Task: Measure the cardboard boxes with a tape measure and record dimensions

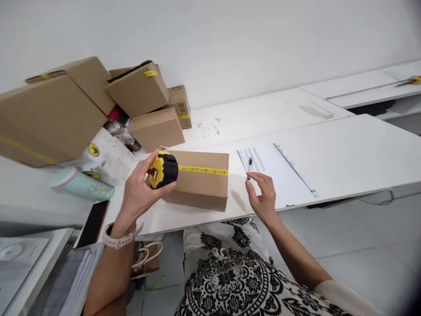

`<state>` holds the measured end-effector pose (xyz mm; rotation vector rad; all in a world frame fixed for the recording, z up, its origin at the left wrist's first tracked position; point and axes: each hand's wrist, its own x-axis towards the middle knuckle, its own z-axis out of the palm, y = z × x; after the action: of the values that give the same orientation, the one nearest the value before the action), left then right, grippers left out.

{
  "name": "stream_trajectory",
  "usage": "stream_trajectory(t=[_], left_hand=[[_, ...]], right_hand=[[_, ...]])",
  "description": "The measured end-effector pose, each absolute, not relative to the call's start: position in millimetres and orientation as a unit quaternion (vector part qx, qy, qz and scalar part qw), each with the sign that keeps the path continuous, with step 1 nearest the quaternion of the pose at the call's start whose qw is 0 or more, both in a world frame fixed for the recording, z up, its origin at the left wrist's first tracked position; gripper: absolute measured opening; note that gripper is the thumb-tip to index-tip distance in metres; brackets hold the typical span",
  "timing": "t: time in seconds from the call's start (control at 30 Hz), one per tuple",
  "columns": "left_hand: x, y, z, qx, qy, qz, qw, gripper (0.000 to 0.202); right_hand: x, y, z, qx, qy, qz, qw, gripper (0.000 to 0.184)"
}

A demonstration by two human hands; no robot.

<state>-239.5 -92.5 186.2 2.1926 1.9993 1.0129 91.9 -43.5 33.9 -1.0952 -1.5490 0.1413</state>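
My left hand grips a yellow and black tape measure, raised over the left end of a closed cardboard box with yellow printed tape along its top. The metal tip of the tape measure shows near my fingers. My right hand is to the right of the box, its fingers curved with a gap between thumb and forefinger. Just past those fingertips, a pen lies on a printed sheet. The pen's lower end is partly hidden by my forefinger, and I see nothing held there.
Several cardboard boxes are stacked at the back left. A mint-green bottle lies on its side by a dark phone. A thin pale strip rests right of the sheet. Another tape measure sits far right.
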Motion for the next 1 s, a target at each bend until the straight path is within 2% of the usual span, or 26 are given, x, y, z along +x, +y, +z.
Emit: stream_trajectory(t=[0.1, 0.23, 0.37, 0.5, 0.6, 0.73, 0.8, 0.9, 1.0], left_hand=[[-232.6, -72.1, 170.3, 0.705, 0.646, 0.282, -0.075, 0.076], [-214.2, -60.9, 144.4, 0.685, 0.640, 0.314, -0.150, 0.060], [-206.3, -47.1, 132.8, 0.670, 0.637, 0.348, -0.157, 0.062], [-208.5, -27.1, 133.7, 0.656, 0.653, 0.344, -0.155, 0.064], [-207.9, -18.5, 138.3, 0.640, 0.674, 0.339, -0.150, 0.063], [-177.3, -25.4, 134.7, 0.641, 0.627, 0.382, -0.225, 0.075], [-139.6, -31.6, 120.7, 0.683, 0.512, 0.448, -0.265, 0.073], [-63.0, -32.9, 82.5, 0.815, 0.335, 0.455, -0.128, 0.051], [9.7, -22.8, 36.0, 0.887, 0.292, 0.358, -0.023, 0.034]], right_hand=[[130.7, -20.1, 12.6, -0.617, -0.604, 0.124, 0.489, 0.022], [152.3, 24.9, 14.8, -0.733, -0.594, 0.170, 0.284, 0.026], [135.9, 71.1, 19.3, -0.737, -0.640, 0.161, 0.144, 0.039], [127.9, 97.0, 13.4, -0.660, -0.707, 0.230, 0.111, 0.028], [145.0, 100.2, 13.7, -0.608, -0.711, 0.315, 0.160, 0.025], [190.0, 88.9, 26.2, -0.453, -0.584, 0.545, 0.396, 0.033], [211.8, 81.2, 31.1, -0.396, -0.537, 0.582, 0.465, 0.037], [230.5, 74.1, 27.5, -0.387, -0.516, 0.565, 0.515, 0.039], [231.7, 74.5, 13.7, -0.452, -0.496, 0.497, 0.550, 0.033]])
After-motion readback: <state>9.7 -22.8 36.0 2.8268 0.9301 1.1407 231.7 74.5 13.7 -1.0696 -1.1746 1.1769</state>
